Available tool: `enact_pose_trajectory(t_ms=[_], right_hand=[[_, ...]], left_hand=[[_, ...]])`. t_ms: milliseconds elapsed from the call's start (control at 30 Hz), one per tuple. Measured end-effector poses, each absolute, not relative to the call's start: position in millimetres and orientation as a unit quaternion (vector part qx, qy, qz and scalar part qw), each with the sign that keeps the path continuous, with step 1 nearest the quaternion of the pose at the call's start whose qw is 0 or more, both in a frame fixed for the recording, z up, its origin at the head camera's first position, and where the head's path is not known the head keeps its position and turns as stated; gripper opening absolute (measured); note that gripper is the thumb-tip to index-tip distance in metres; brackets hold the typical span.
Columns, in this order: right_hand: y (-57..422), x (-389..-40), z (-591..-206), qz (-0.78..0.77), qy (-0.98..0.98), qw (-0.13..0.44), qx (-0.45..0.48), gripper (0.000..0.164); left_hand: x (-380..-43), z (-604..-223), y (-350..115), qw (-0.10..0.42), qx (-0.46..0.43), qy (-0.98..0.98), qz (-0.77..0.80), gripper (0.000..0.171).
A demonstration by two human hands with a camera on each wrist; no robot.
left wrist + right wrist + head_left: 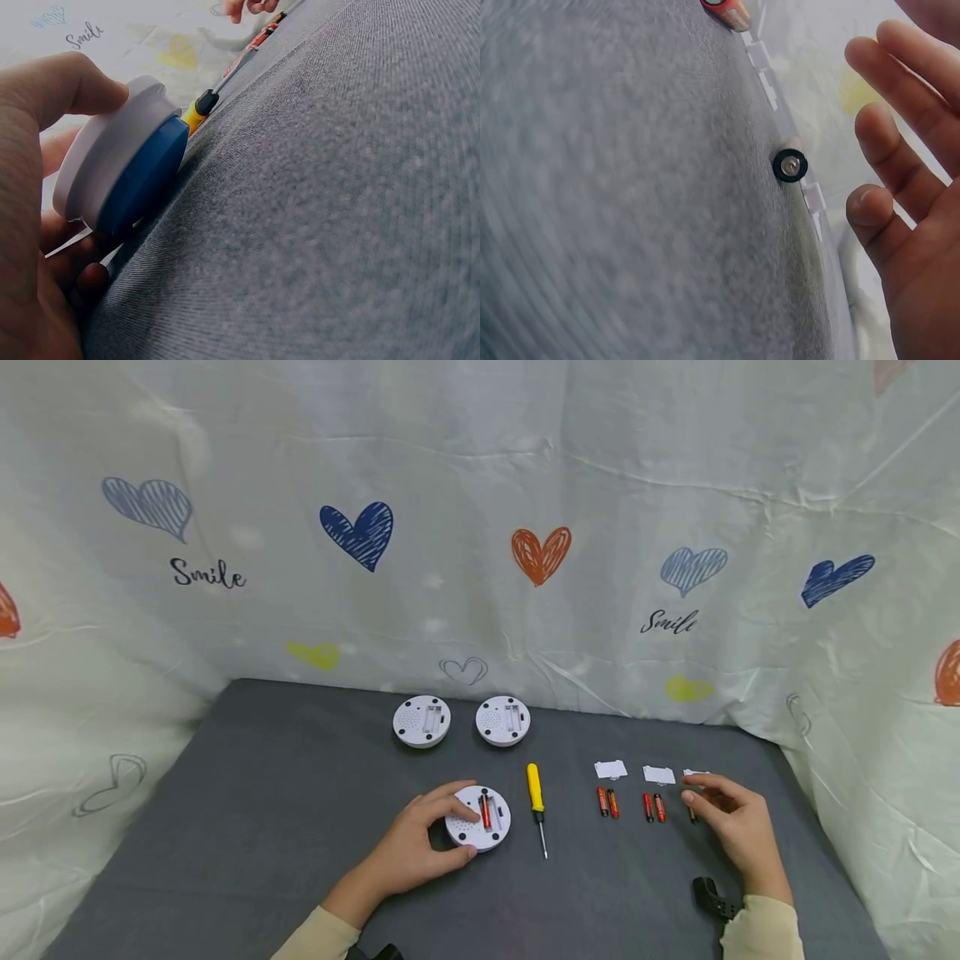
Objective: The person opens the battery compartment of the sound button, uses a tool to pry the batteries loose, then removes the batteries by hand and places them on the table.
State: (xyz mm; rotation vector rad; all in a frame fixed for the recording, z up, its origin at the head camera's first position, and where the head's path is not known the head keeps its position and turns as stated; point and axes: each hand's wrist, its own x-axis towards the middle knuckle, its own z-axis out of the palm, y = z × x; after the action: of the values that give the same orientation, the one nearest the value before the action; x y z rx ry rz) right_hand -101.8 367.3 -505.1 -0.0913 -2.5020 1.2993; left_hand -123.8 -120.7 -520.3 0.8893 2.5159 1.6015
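Observation:
My left hand (pixel 412 843) grips a round white battery-powered device (pixel 474 838) by its rim, thumb on the near side and fingers on the far side. Its open battery compartment faces up with a red battery (pixel 486 812) in one side. In the left wrist view the device's blue underside (pixel 146 180) shows, tilted over the cloth. At the right, my right hand (pixel 738 831) hovers with relaxed fingers over a lone battery (pixel 693 816), partly hidden by it. The right wrist view shows that battery's black-ringed end (pixel 790 165) apart from the fingertips, and nothing held.
Two more such devices, a left one (pixel 422 735) and a right one (pixel 502 735), lie at the back with bare compartments. A yellow screwdriver (pixel 535 789) lies mid-table. Battery pairs (pixel 608 802) (pixel 654 807) lie before white covers (pixel 611 769) (pixel 659 775); a third cover is partly hidden.

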Motion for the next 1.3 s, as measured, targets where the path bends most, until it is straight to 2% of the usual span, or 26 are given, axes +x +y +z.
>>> enact_pose_trajectory(t_ms=[367,700,1133,1300], right_hand=[[348,-108,-496,0.474,-0.868,0.151,0.01,0.029],[319,-117,-487,0.48,-0.859,0.144,0.107,0.035],[273,-120,-478,0.508,-0.839,0.083,0.175,0.04],[251,-122,-475,0.507,-0.83,0.085,0.218,0.045]], left_hand=[[-123,-520,-121,0.011,0.286,0.809,0.514,0.039],[-123,-518,-120,0.017,0.283,0.81,0.513,0.039],[-123,-519,-121,0.01,0.291,0.808,0.511,0.038],[-123,-518,-121,0.008,0.295,0.809,0.509,0.038]])
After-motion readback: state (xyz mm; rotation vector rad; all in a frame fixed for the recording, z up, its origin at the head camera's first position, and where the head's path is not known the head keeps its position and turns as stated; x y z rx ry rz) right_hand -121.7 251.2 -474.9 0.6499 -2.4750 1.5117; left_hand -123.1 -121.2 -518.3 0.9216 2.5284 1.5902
